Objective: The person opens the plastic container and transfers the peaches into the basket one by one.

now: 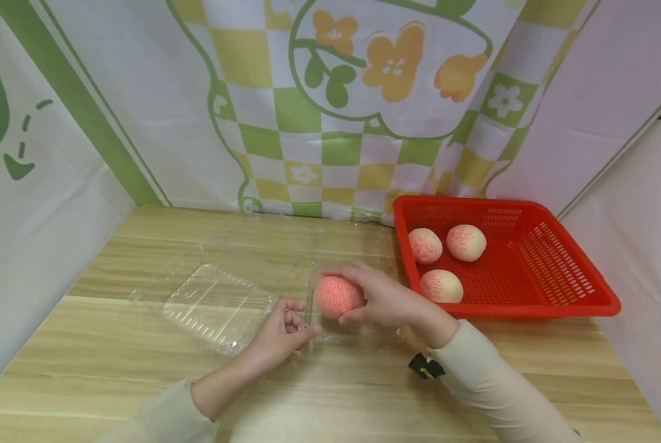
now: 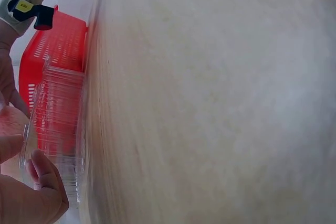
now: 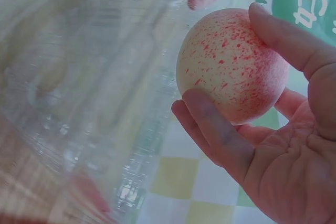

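My right hand (image 1: 383, 298) grips a round peach (image 1: 338, 296), thumb on one side and fingers on the other. In the right wrist view the peach (image 3: 231, 66) is cream with red speckles, deepening to pink. The peach is over the right half of a clear plastic clamshell box (image 1: 225, 307), which lies opened out on the table. My left hand (image 1: 283, 329) pinches the box's near rim by its middle fold. In the left wrist view the thumb and fingers of that hand (image 2: 34, 192) stand on either side of the clear wall (image 2: 58, 108).
A red plastic basket (image 1: 580, 271) stands at the right, with three more peaches (image 1: 466, 242) in its left part. The wooden table (image 1: 364, 400) ends at a patterned cloth wall (image 1: 297, 147) behind. A black strap piece (image 1: 426, 367) sits by the right sleeve.
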Demonstrator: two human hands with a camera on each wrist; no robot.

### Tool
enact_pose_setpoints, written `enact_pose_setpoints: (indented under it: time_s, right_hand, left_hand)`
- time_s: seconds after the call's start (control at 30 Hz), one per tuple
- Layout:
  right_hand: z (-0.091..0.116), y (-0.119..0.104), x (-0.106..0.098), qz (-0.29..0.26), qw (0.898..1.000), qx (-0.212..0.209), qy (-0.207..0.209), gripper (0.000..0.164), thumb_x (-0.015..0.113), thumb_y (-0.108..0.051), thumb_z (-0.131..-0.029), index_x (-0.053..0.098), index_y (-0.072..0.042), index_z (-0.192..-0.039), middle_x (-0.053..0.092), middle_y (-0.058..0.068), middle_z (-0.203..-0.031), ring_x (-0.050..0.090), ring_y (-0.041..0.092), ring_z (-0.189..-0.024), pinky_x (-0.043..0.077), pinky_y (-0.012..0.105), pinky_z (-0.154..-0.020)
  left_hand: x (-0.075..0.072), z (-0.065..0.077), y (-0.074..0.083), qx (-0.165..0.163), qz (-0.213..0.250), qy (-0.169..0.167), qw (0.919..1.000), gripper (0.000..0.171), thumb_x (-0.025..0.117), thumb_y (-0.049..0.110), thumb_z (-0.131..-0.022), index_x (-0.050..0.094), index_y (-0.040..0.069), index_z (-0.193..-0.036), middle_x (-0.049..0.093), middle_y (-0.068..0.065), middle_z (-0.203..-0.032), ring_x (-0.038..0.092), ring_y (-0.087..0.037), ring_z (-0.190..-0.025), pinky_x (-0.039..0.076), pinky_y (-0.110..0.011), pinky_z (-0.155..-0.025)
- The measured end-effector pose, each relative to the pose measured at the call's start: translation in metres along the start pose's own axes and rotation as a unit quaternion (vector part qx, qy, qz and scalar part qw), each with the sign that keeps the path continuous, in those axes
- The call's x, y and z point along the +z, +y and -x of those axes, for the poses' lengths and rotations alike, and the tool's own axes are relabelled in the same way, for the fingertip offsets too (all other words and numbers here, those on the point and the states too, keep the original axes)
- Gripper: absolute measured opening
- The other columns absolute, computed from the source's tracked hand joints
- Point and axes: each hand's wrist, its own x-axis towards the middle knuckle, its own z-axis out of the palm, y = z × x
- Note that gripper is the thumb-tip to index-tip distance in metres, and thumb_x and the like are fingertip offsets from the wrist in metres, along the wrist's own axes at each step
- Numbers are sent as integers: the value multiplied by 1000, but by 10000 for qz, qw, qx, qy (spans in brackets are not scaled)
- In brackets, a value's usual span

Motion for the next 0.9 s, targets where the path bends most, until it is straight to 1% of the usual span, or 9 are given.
enact_pose_setpoints:
  time_s: [0.13, 0.27, 0.37, 0.5, 0.6, 0.7, 0.73, 0.83, 0.9]
  right_hand:
    - [3, -4, -6, 151, 9997, -170, 109, 76, 82, -13, -81, 46, -24, -147, 49, 6, -143, 54, 24, -123, 54, 43, -96]
    - [7, -8, -13, 171, 9993, -274, 198, 77, 83, -14, -81, 46, -23, -148, 49, 5, -144, 53, 22, -124, 53, 40, -97]
    - [9, -10, -18, 85, 9993, -241, 272, 77, 83, -14, -80, 46, -25, -147, 51, 4, -140, 55, 20, -121, 54, 37, -94]
    - [13, -10, -26, -43, 9989, -190, 416, 77, 84, -12, -79, 47, -24, -146, 53, 5, -132, 56, 20, -114, 55, 35, -90]
    - [16, -10, -34, -129, 9980, -283, 544, 77, 84, -10, -78, 48, -20, -146, 54, 7, -131, 56, 21, -113, 55, 35, -88]
    - [22, -9, -43, -157, 9972, -369, 624, 76, 83, -11, -80, 47, -19, -146, 53, 7, -134, 54, 21, -116, 54, 35, -89]
    - [24, -8, -46, -144, 9969, -407, 663, 76, 83, -11, -80, 47, -18, -146, 53, 6, -135, 54, 21, -118, 54, 36, -91]
    - [30, -6, -56, 29, 9964, -357, 765, 76, 83, -15, -81, 46, -20, -147, 51, 2, -141, 49, 20, -124, 52, 38, -96]
    - [35, -4, -62, 156, 9954, -262, 905, 76, 84, -17, -80, 46, -21, -146, 50, -1, -143, 45, 20, -125, 51, 39, -95]
  left_hand:
    - [1, -1, 0, -17, 50, 18, 10000, 49, 74, 9, -87, 43, -3, -123, 55, -2, -80, 51, -14, -70, 46, -21, -57]
    - [1, -2, 0, -9, 29, 63, 10000, 49, 74, 9, -86, 43, -3, -123, 55, -3, -80, 51, -14, -72, 45, -20, -60]
    - [2, -2, 0, 0, -15, 100, 9999, 48, 74, 9, -86, 44, -3, -122, 55, -2, -79, 51, -14, -73, 45, -20, -61]
    - [3, -3, -1, -7, -30, 131, 9999, 47, 74, 9, -86, 44, -3, -121, 55, -2, -78, 51, -14, -72, 45, -20, -62]
    - [4, -4, -1, -18, -29, 143, 9999, 48, 74, 9, -86, 44, -3, -121, 55, -2, -78, 51, -14, -72, 44, -20, -61]
    - [4, -4, -1, -17, -37, 154, 9999, 49, 74, 9, -86, 43, -3, -122, 55, -2, -78, 51, -14, -71, 45, -20, -60]
    - [5, -4, -1, -32, -21, 153, 9999, 49, 74, 9, -86, 43, -3, -122, 55, -2, -78, 51, -14, -71, 45, -20, -59]
    - [5, -5, -1, -43, 7, 136, 9999, 48, 74, 8, -87, 43, -3, -122, 55, -1, -78, 51, -14, -70, 45, -20, -58]
    - [4, -5, 0, -56, 28, 129, 9999, 48, 73, 8, -87, 43, -3, -122, 55, -1, -78, 51, -14, -70, 45, -20, -58]
